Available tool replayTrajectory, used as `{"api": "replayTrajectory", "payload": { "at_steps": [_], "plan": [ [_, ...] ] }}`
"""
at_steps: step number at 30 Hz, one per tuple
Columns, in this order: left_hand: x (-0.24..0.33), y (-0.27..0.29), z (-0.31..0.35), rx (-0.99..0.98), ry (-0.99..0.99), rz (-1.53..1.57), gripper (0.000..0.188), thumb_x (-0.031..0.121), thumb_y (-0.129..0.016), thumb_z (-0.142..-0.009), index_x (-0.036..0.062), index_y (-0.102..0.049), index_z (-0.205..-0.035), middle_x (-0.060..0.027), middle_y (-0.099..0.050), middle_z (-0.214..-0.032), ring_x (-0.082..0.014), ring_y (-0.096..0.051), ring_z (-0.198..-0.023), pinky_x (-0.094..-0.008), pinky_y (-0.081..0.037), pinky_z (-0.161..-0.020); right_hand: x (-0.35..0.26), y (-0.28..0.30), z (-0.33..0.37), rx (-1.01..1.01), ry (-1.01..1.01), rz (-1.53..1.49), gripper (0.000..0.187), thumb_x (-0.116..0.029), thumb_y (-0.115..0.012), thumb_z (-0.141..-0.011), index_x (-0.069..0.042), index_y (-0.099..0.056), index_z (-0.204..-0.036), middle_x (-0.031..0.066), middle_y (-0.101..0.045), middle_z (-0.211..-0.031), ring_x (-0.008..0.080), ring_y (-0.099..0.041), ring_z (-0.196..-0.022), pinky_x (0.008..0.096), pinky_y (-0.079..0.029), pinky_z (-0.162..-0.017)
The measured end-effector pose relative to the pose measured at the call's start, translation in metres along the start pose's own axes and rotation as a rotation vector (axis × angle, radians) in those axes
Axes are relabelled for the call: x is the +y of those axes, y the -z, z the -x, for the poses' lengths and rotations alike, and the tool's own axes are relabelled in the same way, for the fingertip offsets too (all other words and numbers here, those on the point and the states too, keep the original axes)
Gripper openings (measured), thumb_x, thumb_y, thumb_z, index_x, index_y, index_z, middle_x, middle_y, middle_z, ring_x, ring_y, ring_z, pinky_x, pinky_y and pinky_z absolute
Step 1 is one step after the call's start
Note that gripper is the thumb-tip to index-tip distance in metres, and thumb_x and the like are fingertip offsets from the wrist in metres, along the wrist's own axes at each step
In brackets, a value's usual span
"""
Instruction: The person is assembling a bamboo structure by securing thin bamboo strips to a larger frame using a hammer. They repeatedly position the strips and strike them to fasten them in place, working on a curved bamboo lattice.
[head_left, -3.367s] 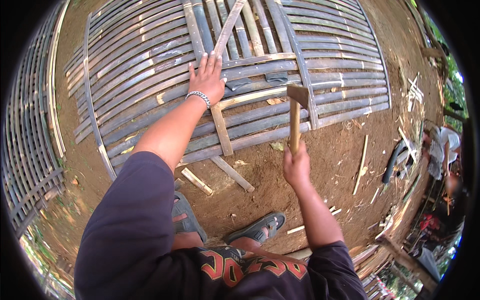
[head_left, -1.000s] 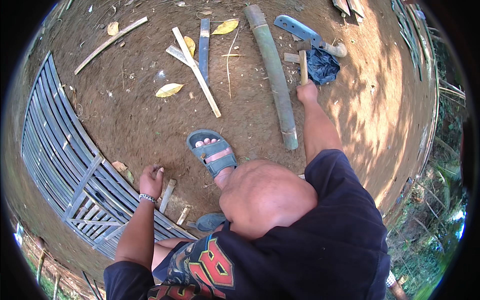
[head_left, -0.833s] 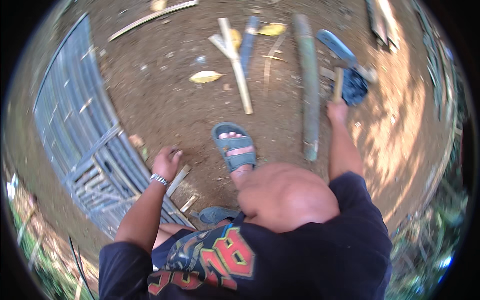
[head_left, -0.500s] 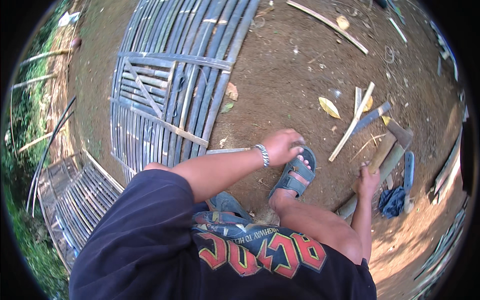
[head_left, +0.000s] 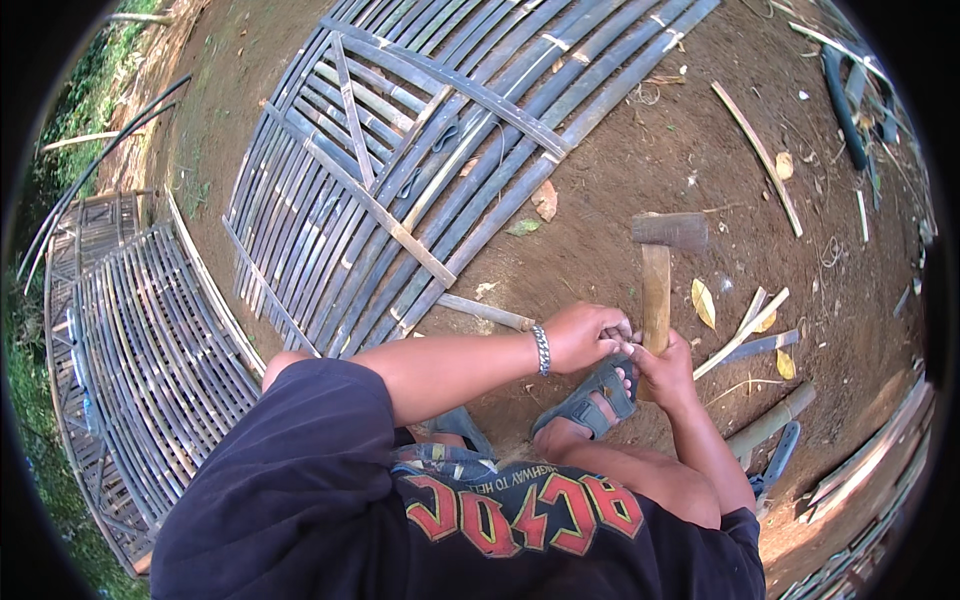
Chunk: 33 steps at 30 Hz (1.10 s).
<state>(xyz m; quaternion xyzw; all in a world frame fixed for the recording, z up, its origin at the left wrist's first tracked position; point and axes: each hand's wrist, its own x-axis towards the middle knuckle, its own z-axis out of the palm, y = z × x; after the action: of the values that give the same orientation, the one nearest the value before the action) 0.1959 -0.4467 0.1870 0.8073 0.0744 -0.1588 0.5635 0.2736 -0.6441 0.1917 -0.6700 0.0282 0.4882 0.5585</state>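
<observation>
My right hand point(head_left: 667, 372) is wrapped round the wooden handle of a hatchet point(head_left: 656, 290), which stands with its dark metal head pointing away from me. My left hand point(head_left: 592, 338), with a chain bracelet at its wrist, meets the right one beside the handle. Its fingertips are pinched together, and what they hold, if anything, is too small to name. Both hands are above my sandalled foot point(head_left: 592, 400). Beyond the left hand lies a large panel of dark bamboo slats point(head_left: 400, 235) with crosspieces over it.
A second slatted bamboo frame point(head_left: 160, 350) lies at the left. On the dirt at right are split bamboo strips point(head_left: 745, 330), yellow leaves point(head_left: 703, 303), a thick bamboo pole point(head_left: 770, 420) and a blue-grey sandal-like strip point(head_left: 783, 455). A pale strip point(head_left: 760, 155) lies farther off.
The hatchet has come up from the ground at the right to between my hands, carried by my right hand. My left hand has moved slightly right and nearer to meet it. The view has turned.
</observation>
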Motion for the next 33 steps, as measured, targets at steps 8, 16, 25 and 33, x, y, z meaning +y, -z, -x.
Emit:
{"api": "replayTrajectory", "payload": {
  "at_steps": [8,16,25,33],
  "plan": [
    [-0.122,0.1,0.004,0.687,0.336,0.196,0.016,0.019,-0.075,-0.09,0.0058,-0.073,-0.099,-0.0043,-0.073,-0.086,-0.0105,-0.065,-0.077,-0.029,-0.053,-0.071,-0.013,0.007,-0.031,0.037,-0.101,0.303,0.026,-0.008,-0.081,-0.084,-0.002,-0.06,-0.099,-0.0005,-0.06,-0.073,0.0084,-0.055,-0.057,0.026,-0.045,-0.051],
    [-0.266,0.258,-0.039,1.405,0.399,-0.448,0.017,0.032,-0.074,-0.086,0.0164,-0.079,-0.091,-0.0052,-0.073,-0.105,-0.0266,-0.061,-0.108,-0.044,-0.038,-0.102,0.009,0.033,-0.007,-0.037,-0.282,0.436,0.023,-0.004,-0.078,-0.087,-0.002,-0.06,-0.1,0.0003,-0.06,-0.073,0.0079,-0.053,-0.059,0.0262,-0.042,-0.05],
    [-0.287,0.275,-0.065,1.443,0.375,-0.527,0.015,0.032,-0.078,-0.083,0.0203,-0.08,-0.091,0.0027,-0.069,-0.11,-0.0207,-0.055,-0.117,-0.0426,-0.028,-0.11,0.015,0.028,0.008,-0.019,-0.405,0.536,0.02,-0.009,-0.08,-0.086,-0.001,-0.062,-0.09,0.0002,-0.059,-0.068,0.0074,-0.052,-0.058,0.0259,-0.042,-0.051],
    [-0.281,0.276,-0.065,1.426,0.286,-0.57,0.015,0.032,-0.077,-0.083,0.0193,-0.079,-0.091,0.0017,-0.067,-0.108,-0.0224,-0.055,-0.116,-0.0434,-0.03,-0.111,-0.002,0.005,-0.001,-0.017,-0.393,0.47,0.021,-0.01,-0.08,-0.086,-0.002,-0.062,-0.09,-0.0007,-0.058,-0.068,0.0081,-0.052,-0.059,0.0263,-0.043,-0.053]
  ]
}}
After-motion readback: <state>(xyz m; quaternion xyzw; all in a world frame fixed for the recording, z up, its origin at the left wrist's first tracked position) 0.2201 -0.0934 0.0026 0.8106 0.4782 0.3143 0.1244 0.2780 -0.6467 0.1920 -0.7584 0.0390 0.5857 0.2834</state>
